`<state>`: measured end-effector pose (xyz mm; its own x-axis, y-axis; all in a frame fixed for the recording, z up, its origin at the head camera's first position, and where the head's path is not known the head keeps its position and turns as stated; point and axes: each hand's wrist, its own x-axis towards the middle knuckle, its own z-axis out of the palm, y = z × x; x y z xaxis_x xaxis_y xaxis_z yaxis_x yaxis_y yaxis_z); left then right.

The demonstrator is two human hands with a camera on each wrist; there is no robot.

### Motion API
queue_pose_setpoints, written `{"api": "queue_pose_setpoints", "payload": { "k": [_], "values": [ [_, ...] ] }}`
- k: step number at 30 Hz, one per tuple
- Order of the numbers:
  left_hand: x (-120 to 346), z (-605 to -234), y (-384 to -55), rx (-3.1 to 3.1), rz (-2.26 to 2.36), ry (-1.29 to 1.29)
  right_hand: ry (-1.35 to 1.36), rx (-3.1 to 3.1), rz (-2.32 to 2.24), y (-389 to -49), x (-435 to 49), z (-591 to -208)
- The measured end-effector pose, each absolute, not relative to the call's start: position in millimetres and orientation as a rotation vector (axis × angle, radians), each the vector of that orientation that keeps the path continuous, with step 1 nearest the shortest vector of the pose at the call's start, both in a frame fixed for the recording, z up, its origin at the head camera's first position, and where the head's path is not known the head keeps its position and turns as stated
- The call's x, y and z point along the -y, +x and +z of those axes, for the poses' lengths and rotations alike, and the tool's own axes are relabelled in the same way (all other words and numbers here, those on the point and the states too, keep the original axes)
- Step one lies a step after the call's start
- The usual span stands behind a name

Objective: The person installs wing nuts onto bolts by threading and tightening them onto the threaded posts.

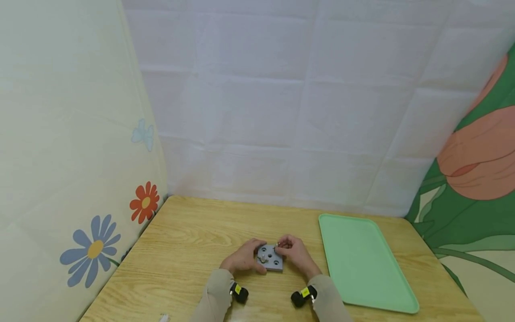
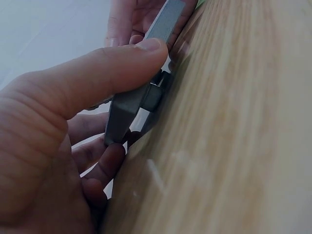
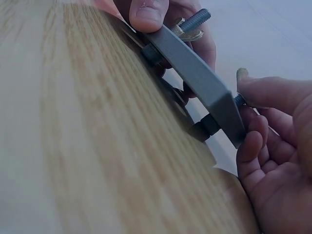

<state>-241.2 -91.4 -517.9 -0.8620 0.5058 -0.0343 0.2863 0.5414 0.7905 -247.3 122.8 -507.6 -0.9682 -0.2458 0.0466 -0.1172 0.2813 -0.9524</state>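
My left hand grips a grey metal plate by its left side, thumb at the near edge and fingers at the far edge. The plate has several holes and is held tilted just over the table. Through it runs a threaded bolt carrying a brass-coloured wing nut. At the plate's far right corner, my right hand pinches a second wing nut on another bolt's threaded end. Dark bolt heads stick out underneath. Fingers partly hide this second nut.
A light green tray lies on the wooden table to the right of my hands. A small whitish object, cut off by the frame, is at the near left edge. Cloth hangings surround the table at the back and sides.
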Motion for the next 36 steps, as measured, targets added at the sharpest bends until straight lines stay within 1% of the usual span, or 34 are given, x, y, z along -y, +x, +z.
{"api": "queue_pose_setpoints", "payload": {
  "k": [4,8,14,19,28,32,36],
  "values": [
    [91.8,-517.7,-240.6,-2.527,1.215,0.674,-0.38,-2.447,-1.745,-236.2,-120.5,-492.0],
    [92.3,-518.7,-240.5,-2.518,1.229,0.679,-0.356,-2.425,-1.74,-234.6,-120.0,-489.6],
    [91.6,-519.9,-241.1,-2.501,1.25,0.659,-0.351,-2.3,-1.859,-238.2,-122.7,-495.1],
    [92.0,-517.4,-239.8,-2.509,1.256,0.693,-0.367,-2.261,-1.913,-239.9,-122.9,-496.7],
    [91.0,-519.1,-241.1,-2.523,1.238,0.685,-0.377,-2.315,-1.875,-257.7,-126.7,-526.5],
    [90.8,-521.2,-242.7,-2.519,1.226,0.668,-0.337,-2.353,-1.849,-257.9,-125.9,-527.4],
    [91.0,-522.1,-243.4,-2.515,1.229,0.668,-0.349,-2.334,-1.866,-253.0,-125.4,-517.9]
  ]
}}
